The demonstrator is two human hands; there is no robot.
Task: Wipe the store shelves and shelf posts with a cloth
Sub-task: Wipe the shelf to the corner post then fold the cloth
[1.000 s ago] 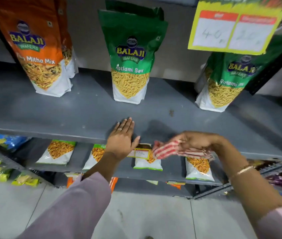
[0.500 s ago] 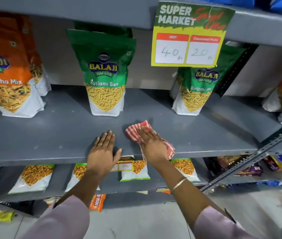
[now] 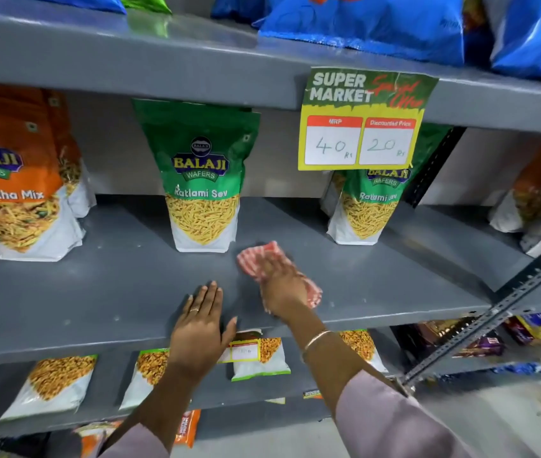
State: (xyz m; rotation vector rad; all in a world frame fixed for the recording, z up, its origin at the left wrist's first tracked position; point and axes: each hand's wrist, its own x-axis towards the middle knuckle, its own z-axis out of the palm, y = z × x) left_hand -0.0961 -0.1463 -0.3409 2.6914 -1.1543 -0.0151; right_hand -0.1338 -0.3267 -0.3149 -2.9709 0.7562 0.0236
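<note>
Both hands on the grey shelf (image 3: 104,292): right hand (image 3: 282,285) presses the striped cloth (image 3: 259,256), left hand (image 3: 199,328) flat, grip empty.

Grey shelf (image 3: 104,285) with snack bags (image 3: 201,180), striped cloth (image 3: 262,256).

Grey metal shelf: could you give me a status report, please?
Right hand pressing red-striped cloth on grey metal shelf. Left hand flat, empty. Green snack pouch just behind.

place: a shop, snack aisle | above my hands: grey steel shelf (image 3: 97,285) with standing Balaji Wafers pouches (image 3: 201,180) | up right of my grip: Super Market offer tag (image 3: 363,120) (MRP 40, discounted price 20) | top tier: blue bags (image 3: 378,24) | below my wrists: more snack packets (image 3: 54,385) | right: perforated shelf post (image 3: 493,312)
</note>
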